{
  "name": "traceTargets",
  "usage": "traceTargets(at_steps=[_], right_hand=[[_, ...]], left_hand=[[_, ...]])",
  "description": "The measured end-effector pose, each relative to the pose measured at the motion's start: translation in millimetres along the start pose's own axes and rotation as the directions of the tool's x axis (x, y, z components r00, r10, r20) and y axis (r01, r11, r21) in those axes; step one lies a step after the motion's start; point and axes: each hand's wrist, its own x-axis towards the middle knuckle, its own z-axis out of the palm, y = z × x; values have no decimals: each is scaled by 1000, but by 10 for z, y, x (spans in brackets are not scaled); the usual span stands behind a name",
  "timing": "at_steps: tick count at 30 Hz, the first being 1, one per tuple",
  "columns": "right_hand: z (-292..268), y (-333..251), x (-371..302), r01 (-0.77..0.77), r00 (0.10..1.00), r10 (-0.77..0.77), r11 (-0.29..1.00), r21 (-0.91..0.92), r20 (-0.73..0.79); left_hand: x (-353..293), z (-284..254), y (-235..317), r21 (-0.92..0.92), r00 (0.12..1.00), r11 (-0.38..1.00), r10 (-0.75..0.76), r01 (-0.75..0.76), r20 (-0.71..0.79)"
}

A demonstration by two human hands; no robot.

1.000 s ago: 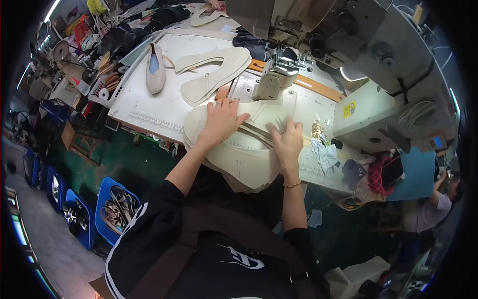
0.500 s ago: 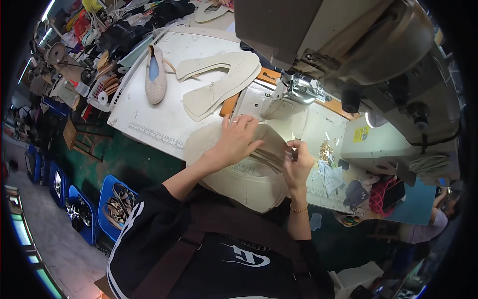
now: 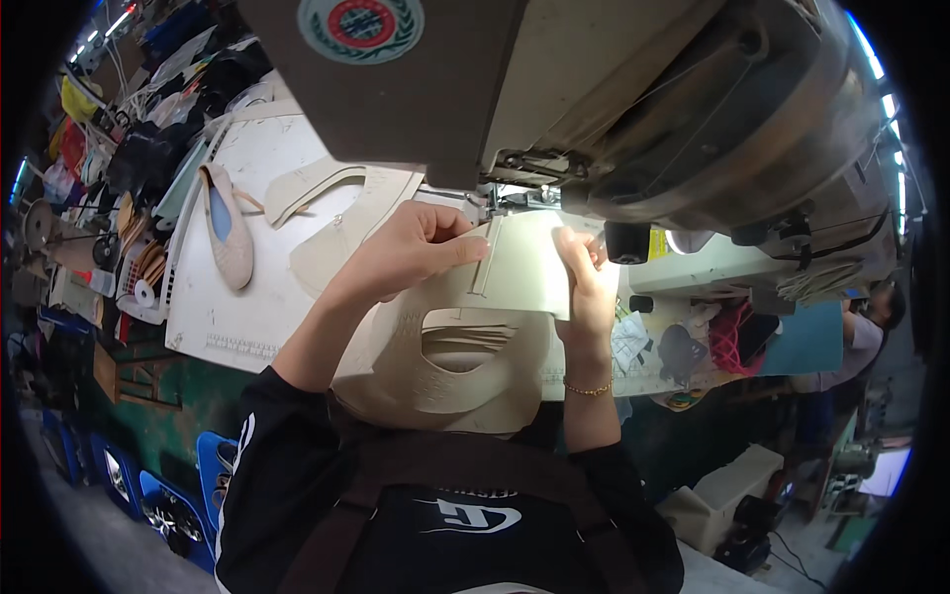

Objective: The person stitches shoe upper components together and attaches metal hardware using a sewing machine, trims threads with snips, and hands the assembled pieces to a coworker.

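Observation:
A cream shoe upper piece (image 3: 529,259) lies under the bright lamp at the sewing machine's needle area. My left hand (image 3: 421,243) is closed on its left part, thumb pressed down near a narrow strip with a slit-like mark. On the right edge, my right hand (image 3: 586,277) pinches the same piece between thumb and curled fingers. Below both hands, a stack of cream shoe uppers (image 3: 396,371) rests at the table's front edge, its oval opening showing several layers. The machine head (image 3: 416,94) hangs over the work and hides most of the needle and presser foot.
On the white table (image 3: 203,312) to the left lie a beige flat shoe (image 3: 230,233) and more cream uppers (image 3: 322,252). Blue bins (image 3: 168,510) stand on the floor at left. A pink mesh item (image 3: 730,337) lies at right; another person (image 3: 866,332) sits beyond.
Both hands have moved from the stack up to the machine, with one upper piece between them. The view has shifted closer to the machine head.

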Motion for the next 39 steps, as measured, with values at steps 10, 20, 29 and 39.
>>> traceTargets(at_steps=[10,20,29,39], right_hand=[[-631,323,352,49,946,-74,995,85,315],[-730,422,445,35,889,-94,990,138,447],[-604,435,610,-99,991,55,906,412,118],[-474,332,656,-283,958,209,775,565,194]], left_hand=[[43,119,152,156,961,986,95,-55,-261],[65,122,70,190,947,975,166,-116,-274],[135,95,173,204,948,960,234,-191,-214],[163,12,200,176,945,964,236,-198,-229]])
